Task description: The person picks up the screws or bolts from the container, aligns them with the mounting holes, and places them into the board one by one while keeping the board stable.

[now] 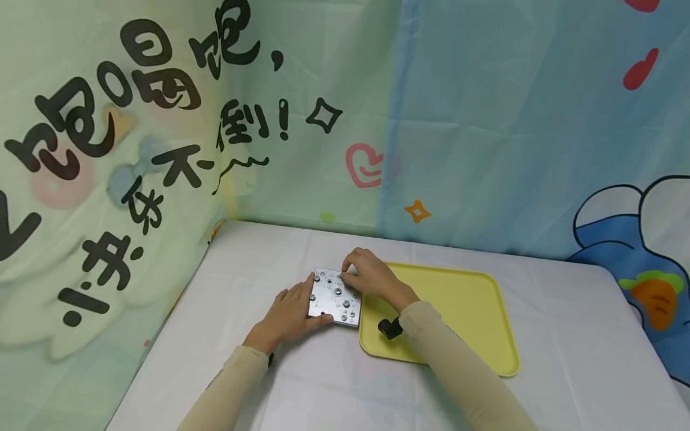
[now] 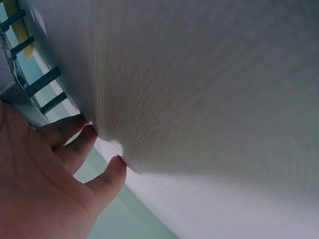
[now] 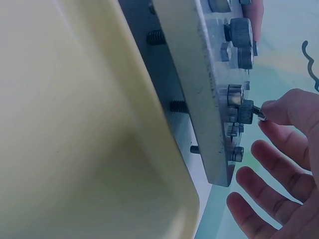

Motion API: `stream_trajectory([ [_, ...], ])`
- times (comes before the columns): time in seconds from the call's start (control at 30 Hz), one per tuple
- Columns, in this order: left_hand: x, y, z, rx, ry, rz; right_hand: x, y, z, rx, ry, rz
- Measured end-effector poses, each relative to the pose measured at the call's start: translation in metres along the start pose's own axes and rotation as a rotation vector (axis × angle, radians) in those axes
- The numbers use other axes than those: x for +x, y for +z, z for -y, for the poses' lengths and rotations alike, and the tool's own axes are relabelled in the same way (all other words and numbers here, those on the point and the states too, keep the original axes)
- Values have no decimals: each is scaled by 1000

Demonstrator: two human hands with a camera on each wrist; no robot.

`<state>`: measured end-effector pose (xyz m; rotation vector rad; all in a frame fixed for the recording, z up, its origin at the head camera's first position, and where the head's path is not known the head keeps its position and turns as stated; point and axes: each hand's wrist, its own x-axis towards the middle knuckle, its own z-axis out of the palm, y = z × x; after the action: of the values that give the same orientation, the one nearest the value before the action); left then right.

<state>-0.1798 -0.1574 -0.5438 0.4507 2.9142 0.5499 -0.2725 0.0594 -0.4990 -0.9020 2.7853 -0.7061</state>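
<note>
Your left hand [image 1: 291, 314] lies flat on the table [image 1: 259, 383] with straight fingers steadying the left edge of the plate [image 1: 335, 297], thumb along its near edge; your right hand [image 1: 369, 276] hovers over the plate's far right corner, fingertips pinching a small tool [image 3: 258, 113] set into one screw [image 3: 245, 111]. The plate sits on the white cloth-covered table, just left of the tray [image 1: 474, 311] and touching or nearly touching its rim. Behind the table hang printed cloths: pale green with black lettering on the left, blue with cartoon figures on the right. The yellow tray holds one small black part [image 1: 390, 328] near its front left corner, partly hidden by your right sleeve. The left wrist view shows only your fingers [image 2: 75, 144] pressed on the cloth and bolt ends [image 2: 44, 82] poking below the plate. The right wrist view alone shows the screw heads standing on the plate's face, threaded ends out the back, and the other fingers spread loose.
</note>
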Motion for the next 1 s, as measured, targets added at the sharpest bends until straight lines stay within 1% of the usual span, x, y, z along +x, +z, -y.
stream_trajectory([
  [0.17,1,1,-1,-2,1,1,0,-1,2,2,-5,-6],
  [0.4,4,3,-4,2,20,6,-6,-1,-1,3,-12,-14],
  [0.6,7,3,-6,10,34,22,-11,-3,-3,1,7,-16],
  [0.73,9,2,-5,-2,40,26,-16,-5,-3,5,18,-24],
  [0.9,6,4,1,-43,29,9,-25,-8,-1,18,14,-57],
  [1.0,2,1,4,-76,36,-22,-35,-9,-2,21,4,-94],
])
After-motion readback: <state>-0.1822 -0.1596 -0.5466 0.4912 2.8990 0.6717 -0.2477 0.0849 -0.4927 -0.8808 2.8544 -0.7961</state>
